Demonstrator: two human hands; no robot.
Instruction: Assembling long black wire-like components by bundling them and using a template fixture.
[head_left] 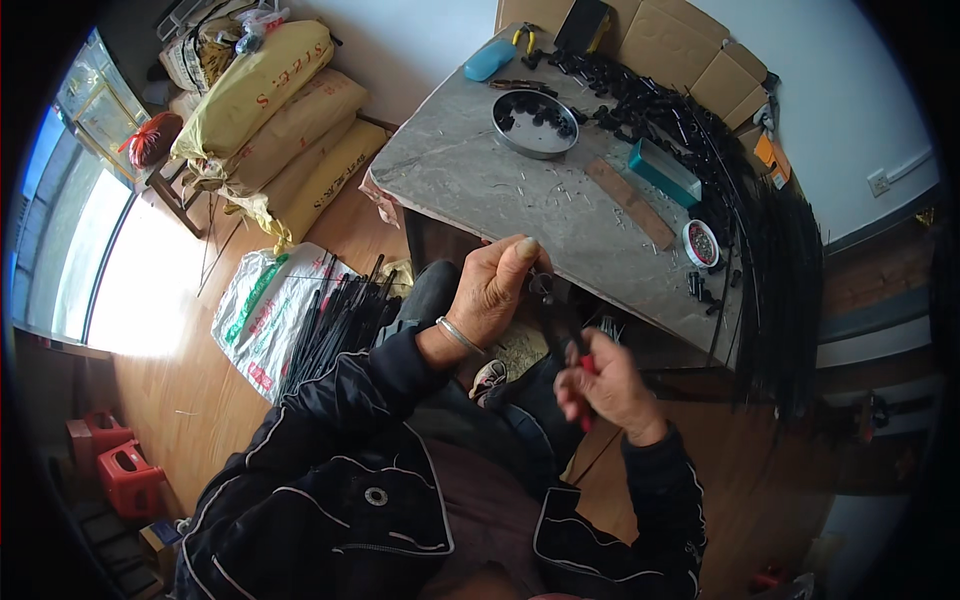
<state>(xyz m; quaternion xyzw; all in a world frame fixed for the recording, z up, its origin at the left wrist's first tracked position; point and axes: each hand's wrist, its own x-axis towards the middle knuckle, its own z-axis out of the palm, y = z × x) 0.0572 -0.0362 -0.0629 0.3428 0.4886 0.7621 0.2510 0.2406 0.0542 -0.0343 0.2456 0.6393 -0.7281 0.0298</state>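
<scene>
My left hand (492, 292) is closed, thumb uppermost, in front of the table's near edge. At its fingertips is a small dark part (541, 284) with a shiny loop, too small to make out fully. My right hand (618, 388), a little blurred, grips red-handled pliers (588, 366). Their dark jaws reach up toward the left hand; whether they touch the part I cannot tell. Just beyond the hands stands the grey table (455, 165), with small clear bits scattered on its top.
On the table are a round metal tray (572, 148) of black parts, a wooden strip (630, 204), a teal box (665, 173) and a small bowl (701, 243). Long black rods (775, 290) hang over its right side. More rods (335, 325) lie on a floor sack; stuffed sacks (290, 130) are stacked left.
</scene>
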